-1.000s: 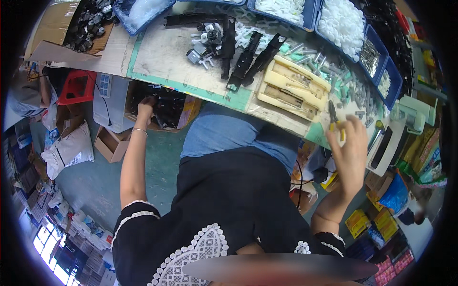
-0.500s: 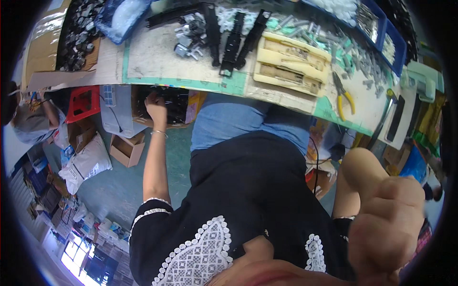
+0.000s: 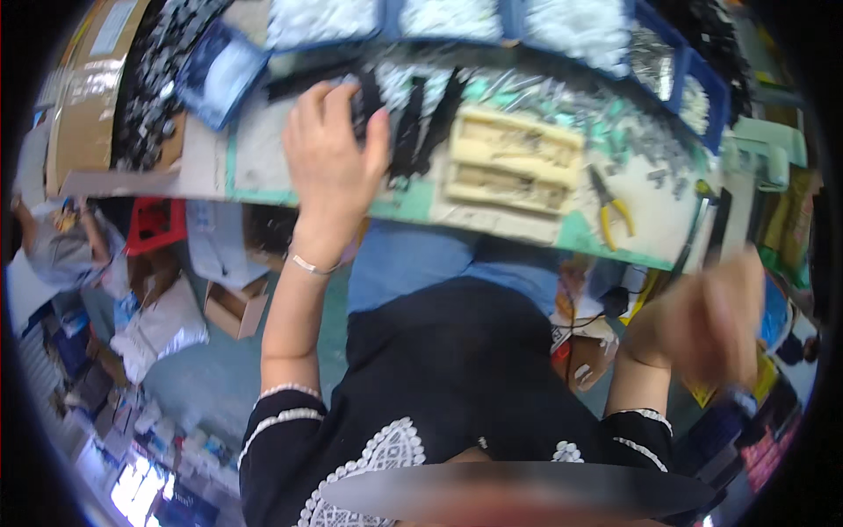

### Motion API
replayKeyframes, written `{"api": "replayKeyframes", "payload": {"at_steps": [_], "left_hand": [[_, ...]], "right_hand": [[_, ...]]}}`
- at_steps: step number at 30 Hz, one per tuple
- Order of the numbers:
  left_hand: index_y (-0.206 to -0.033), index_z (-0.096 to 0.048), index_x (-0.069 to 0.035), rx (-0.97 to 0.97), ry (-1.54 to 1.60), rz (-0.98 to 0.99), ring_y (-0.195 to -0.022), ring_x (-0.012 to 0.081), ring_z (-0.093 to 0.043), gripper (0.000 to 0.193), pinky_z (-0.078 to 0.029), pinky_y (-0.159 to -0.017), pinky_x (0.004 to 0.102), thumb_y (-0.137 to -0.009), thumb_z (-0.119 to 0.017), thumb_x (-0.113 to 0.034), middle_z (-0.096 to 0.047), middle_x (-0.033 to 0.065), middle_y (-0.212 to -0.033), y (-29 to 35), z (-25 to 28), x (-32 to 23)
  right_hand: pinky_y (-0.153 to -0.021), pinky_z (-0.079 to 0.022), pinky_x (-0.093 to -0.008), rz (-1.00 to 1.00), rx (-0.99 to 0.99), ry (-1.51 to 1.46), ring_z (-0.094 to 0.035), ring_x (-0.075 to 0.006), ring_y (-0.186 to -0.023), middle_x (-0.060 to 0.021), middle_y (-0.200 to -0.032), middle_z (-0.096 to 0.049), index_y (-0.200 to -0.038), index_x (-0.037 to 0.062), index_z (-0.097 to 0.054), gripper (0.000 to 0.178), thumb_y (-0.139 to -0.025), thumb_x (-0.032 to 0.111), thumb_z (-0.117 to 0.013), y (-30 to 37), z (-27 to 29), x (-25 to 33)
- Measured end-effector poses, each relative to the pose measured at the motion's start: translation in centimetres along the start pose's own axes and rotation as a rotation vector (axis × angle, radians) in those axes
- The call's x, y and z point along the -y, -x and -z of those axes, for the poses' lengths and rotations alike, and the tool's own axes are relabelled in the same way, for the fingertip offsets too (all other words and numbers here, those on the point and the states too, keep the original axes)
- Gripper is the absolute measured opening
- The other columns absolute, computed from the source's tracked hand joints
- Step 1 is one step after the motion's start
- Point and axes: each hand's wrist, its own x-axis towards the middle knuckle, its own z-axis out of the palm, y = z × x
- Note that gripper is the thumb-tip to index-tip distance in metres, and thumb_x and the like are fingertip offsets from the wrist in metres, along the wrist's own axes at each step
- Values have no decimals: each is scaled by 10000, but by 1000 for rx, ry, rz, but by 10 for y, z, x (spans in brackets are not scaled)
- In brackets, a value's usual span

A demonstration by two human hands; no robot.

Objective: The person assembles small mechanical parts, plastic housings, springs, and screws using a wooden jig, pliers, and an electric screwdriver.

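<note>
My left hand (image 3: 335, 158) is over the left part of the workbench (image 3: 202, 162), fingers bent a little and the thumb apart. Its fingertips are beside a long black plastic part (image 3: 371, 92); whether they touch it is not clear. Two more black parts, one of them a slim black strip (image 3: 407, 123), lie just to the right. A cream-coloured fixture block (image 3: 514, 191) with recesses rests in the middle of the bench. My right hand (image 3: 716, 321) is raised off the bench's right end, smeared by motion. Its fingers cannot be made out. Nearest to it are yellow-handled pliers (image 3: 610, 211).
Blue bins (image 3: 386, 22) of white parts line the back. Loose grey pieces (image 3: 637, 132) lie behind the fixture. At left stand a tilted blue bin (image 3: 211, 110) and a cardboard box (image 3: 88, 114). A red stool (image 3: 154, 224) and another person (image 3: 66, 233) are beyond.
My left hand has come up from below the bench edge to the black parts, its fingers now apart. My right hand has moved up from the lower right. The view has shifted, showing more bins.
</note>
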Motion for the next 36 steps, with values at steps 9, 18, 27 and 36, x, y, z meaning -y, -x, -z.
{"api": "replayKeyframes", "payload": {"at_steps": [9, 18, 27, 36], "left_hand": [[-815, -599, -42, 109, -204, 117, -914, 303, -479, 242, -387, -751, 421, -700, -718, -218, -507, 109, -951, -12, -4, -2], [-750, -522, -47, 8, 265, -239, -749, 262, -551, 182, -394, -678, 353, -629, -644, 15, -575, 86, -832, -39, -3, -21], [-886, -595, -33, 171, 217, -374, -831, 224, -548, 177, -397, -748, 347, -754, -678, -118, -578, 57, -894, -51, -30, -23], [-980, -630, -20, 39, 314, -241, -858, 247, -578, 219, -404, -741, 349, -764, -656, -47, -618, 85, -956, -33, -17, -16]], "right_hand": [[-789, -490, -409, -243, 480, 348, -612, -318, -916, -110, -938, -651, -988, 107, -666, 247, -809, 267, -610, -60, -109, -257], [-889, -477, -408, -464, 475, 138, -577, -371, -1049, -250, -1100, -594, -1167, -3, -535, 553, -744, 314, -700, -109, -228, -306], [-755, -537, -330, -472, 284, 192, -683, -236, -814, -139, -864, -693, -979, 19, -680, 284, -744, 175, -640, -98, -233, -318], [-587, -406, -253, -1066, 251, -966, -489, -109, -648, -49, -816, -582, -1126, 10, -543, 246, -914, 123, -489, -72, -130, -239]]}}
